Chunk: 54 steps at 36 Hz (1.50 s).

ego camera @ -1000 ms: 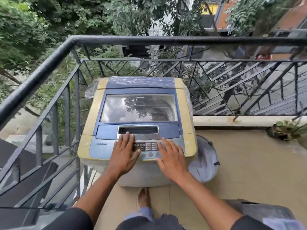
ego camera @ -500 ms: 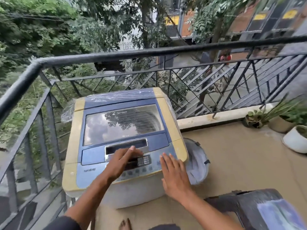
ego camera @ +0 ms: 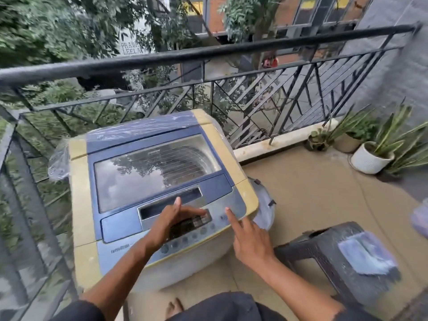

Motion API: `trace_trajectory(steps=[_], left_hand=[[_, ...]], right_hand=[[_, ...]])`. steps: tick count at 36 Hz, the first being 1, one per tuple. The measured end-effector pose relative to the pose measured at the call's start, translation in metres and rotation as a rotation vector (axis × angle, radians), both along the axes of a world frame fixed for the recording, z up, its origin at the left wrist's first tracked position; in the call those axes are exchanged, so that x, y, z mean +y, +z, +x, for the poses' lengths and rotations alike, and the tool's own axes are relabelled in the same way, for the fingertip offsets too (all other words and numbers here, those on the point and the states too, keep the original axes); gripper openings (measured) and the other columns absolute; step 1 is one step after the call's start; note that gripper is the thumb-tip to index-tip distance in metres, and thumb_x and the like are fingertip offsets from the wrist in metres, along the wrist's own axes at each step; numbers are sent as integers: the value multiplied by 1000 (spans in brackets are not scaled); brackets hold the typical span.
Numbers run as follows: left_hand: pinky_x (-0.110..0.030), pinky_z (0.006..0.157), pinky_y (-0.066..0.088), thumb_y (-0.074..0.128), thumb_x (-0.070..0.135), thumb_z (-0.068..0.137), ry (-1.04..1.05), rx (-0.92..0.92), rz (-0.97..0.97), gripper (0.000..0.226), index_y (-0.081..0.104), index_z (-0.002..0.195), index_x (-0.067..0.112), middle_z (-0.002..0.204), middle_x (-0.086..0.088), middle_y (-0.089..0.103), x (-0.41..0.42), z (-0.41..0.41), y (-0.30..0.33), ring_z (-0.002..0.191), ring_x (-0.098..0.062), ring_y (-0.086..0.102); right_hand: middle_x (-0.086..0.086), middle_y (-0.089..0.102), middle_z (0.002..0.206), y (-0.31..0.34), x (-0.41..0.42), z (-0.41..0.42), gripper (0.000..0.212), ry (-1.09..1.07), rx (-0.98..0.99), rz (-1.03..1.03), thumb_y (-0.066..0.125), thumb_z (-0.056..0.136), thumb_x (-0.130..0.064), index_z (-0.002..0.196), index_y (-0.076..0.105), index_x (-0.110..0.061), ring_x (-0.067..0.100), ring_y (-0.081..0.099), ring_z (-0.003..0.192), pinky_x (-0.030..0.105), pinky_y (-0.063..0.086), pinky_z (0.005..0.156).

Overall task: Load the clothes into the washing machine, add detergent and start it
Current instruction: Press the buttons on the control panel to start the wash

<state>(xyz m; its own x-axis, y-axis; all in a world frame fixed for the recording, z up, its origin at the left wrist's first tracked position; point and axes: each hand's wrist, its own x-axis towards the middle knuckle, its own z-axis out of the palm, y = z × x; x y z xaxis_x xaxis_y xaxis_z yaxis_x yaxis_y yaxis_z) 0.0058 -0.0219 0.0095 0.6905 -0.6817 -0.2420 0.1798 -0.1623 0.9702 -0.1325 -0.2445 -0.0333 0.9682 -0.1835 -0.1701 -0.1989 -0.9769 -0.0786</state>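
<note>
Balcony floor (ego camera: 312, 193), railing (ego camera: 208, 54), washing machine (ego camera: 150, 181)

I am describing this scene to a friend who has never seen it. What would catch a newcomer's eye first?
First, the blue and yellow top-loading washing machine in the balcony corner, its glass lid closed. On its control panel at the front, the left hand lies flat, and the right hand points one finger at the buttons. Behind runs the black metal railing, with white potted plants at the right.
</note>
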Motion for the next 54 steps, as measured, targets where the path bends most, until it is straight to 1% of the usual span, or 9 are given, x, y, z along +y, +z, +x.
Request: trace_trajectory(steps=[2, 4, 6, 9, 14, 21, 31, 36, 54], left_hand=[[-49, 117, 43, 12, 50, 111, 30, 54, -32, 78, 80, 114, 10, 125, -12, 75, 1, 0, -1, 123, -27, 68], [-50, 117, 41, 12, 51, 110, 31, 68, -49, 79, 79, 116, 9, 126, -13, 74, 2, 2, 0, 125, -29, 67], [-51, 118, 40, 14, 56, 106, 28, 77, -40, 81, 77, 118, 6, 127, -13, 73, 3, 5, 0, 125, -29, 67], [-51, 117, 42, 14, 57, 105, 21, 95, -44, 82, 77, 117, 5, 127, -12, 74, 4, 6, 0, 125, -29, 67], [-47, 118, 41, 5, 44, 112, 21, 91, -44, 83, 74, 119, -1, 126, -14, 74, 4, 8, 1, 125, -28, 67], [-48, 119, 40, 12, 55, 105, 13, 108, -72, 86, 74, 119, -3, 127, -19, 72, 3, 8, 0, 127, -32, 65], [-52, 119, 40, 6, 52, 111, 55, 59, -18, 87, 75, 118, -1, 124, -15, 75, 2, 6, 2, 125, -28, 67], [-53, 119, 40, 9, 56, 108, 57, 59, -10, 87, 76, 118, 2, 124, -14, 75, 3, 6, 2, 125, -28, 67], [-54, 117, 42, 7, 52, 110, 74, 57, 1, 86, 74, 118, -2, 123, -16, 74, 1, 6, 0, 123, -30, 68]], right_hand=[[6, 66, 91, 3, 3, -2, 98, -41, 42, 29, 50, 97, -23, 157, -25, -41, 27, 65, 72, 35, 47, 58], [4, 64, 73, 5, 7, -3, 102, -90, 70, 82, 50, 97, -23, 152, -33, -45, 26, 62, 61, 34, 50, 56], [5, 64, 68, 2, 8, -3, 107, -122, 98, 151, 52, 96, -22, 149, -36, -49, 25, 60, 56, 38, 57, 57], [7, 64, 69, -2, 10, -3, 108, -123, 100, 169, 53, 96, -24, 148, -39, -48, 26, 61, 57, 42, 59, 58], [6, 58, 67, 4, 12, 4, 105, -140, 88, 181, 54, 96, -27, 152, -33, -46, 25, 58, 57, 41, 56, 58], [9, 58, 66, -2, 8, 4, 112, -128, 101, 160, 57, 91, -17, 151, -32, -51, 27, 58, 54, 45, 58, 57], [10, 61, 72, -4, 3, 5, 117, -87, 117, 123, 60, 88, -18, 150, -33, -52, 30, 62, 60, 47, 60, 63], [7, 56, 68, -2, 7, 2, 117, -90, 111, 171, 61, 89, -18, 150, -34, -51, 27, 59, 56, 44, 58, 56], [7, 59, 67, -8, 9, 1, 120, -106, 97, 209, 62, 88, -16, 150, -36, -48, 25, 60, 55, 41, 58, 54]])
